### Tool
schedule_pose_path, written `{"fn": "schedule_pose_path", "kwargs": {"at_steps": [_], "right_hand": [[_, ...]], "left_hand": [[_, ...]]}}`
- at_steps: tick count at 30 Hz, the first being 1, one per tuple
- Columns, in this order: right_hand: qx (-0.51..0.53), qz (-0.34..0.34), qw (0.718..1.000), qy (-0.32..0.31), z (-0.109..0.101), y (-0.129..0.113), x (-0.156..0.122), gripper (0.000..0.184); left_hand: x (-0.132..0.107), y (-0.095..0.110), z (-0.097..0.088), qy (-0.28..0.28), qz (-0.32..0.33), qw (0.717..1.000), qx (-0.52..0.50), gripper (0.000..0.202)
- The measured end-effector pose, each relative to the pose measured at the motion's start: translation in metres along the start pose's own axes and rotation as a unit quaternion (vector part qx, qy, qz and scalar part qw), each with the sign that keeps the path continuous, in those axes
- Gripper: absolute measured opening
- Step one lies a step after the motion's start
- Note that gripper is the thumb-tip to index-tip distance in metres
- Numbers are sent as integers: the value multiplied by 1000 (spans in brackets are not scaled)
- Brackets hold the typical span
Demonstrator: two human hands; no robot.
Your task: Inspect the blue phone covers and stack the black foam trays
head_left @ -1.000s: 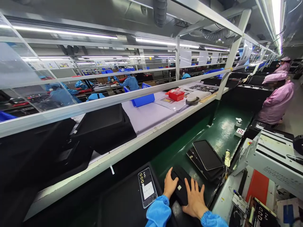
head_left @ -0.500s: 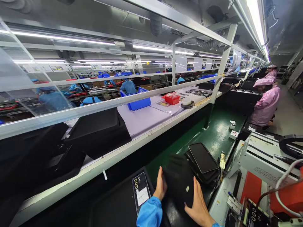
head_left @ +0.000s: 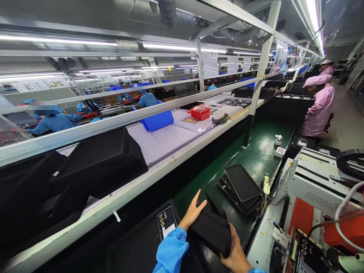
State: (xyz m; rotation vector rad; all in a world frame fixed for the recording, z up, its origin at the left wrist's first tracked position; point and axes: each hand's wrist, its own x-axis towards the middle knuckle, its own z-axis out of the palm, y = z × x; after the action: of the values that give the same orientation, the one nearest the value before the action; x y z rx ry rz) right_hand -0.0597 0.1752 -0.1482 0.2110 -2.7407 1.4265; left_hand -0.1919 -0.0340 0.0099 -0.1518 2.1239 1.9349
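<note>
green bench top [head_left: 258, 151] runs off toward one o'clock (clock centred on the bundle). black bundle [head_left: 213, 233], on the near stretch, is the change: a second ago flat beneath both palms, now tipped up as a thick block, a flap [head_left: 215, 207] at twelve, its pale square out of sight. reads as a shift from palms-down to lifting or turning; whether the lower edge has left the bench, cannot tell. right hand [head_left: 236, 250], four o'clock: fingers curled along that end, holding the bundle. left hand [head_left: 192, 215], ten o'clock: thumb and forefinger spread wide at the corner, contact uncertain.

edges: grey-white machine [head_left: 313, 182] bounds two. black tray [head_left: 133, 239] takes nine. tablet [head_left: 243, 183] on dark pieces [head_left: 231, 196] at one, near, apart from the bundle. widest room: green surface, eleven to twelve. ringed panel [head_left: 165, 217], nine, on the tray, blue sleeve [head_left: 170, 252] across its lower end.
</note>
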Motion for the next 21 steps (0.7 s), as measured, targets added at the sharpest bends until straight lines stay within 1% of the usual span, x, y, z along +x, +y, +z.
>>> {"fn": "schedule_pose_path", "kwargs": {"at_steps": [2, 5, 7, 8, 12, 14, 17, 21], "right_hand": [[-11, -6, 1000, 7, 0, 1, 0, 116], [-19, -21, 999, 26, 2, 3, 0, 119], [-18, -30, 999, 28, 2, 5, 0, 121], [-16, -34, 999, 26, 3, 5, -1, 122], [-10, -28, 998, 46, 4, 1, -1, 127], [-2, -21, 998, 61, 3, -3, 0, 130], [16, -15, 997, 69, 1, -13, 0, 132], [53, -34, 995, 76, -2, -25, -4, 126]], "left_hand": [[12, 2, 5, -12, -2, 1000, 5, 100], [23, 6, 7, -59, -2, 998, 9, 107], [23, 8, 6, -84, -10, 996, 22, 104], [22, 10, 6, -91, -15, 995, 32, 99], [7, 18, 6, -104, -28, 991, 82, 73], [-5, 23, 6, -112, -34, 987, 108, 68], [-23, 27, 2, -124, -37, 982, 139, 73], [-39, 22, -3, -128, -52, 978, 157, 88]]}}
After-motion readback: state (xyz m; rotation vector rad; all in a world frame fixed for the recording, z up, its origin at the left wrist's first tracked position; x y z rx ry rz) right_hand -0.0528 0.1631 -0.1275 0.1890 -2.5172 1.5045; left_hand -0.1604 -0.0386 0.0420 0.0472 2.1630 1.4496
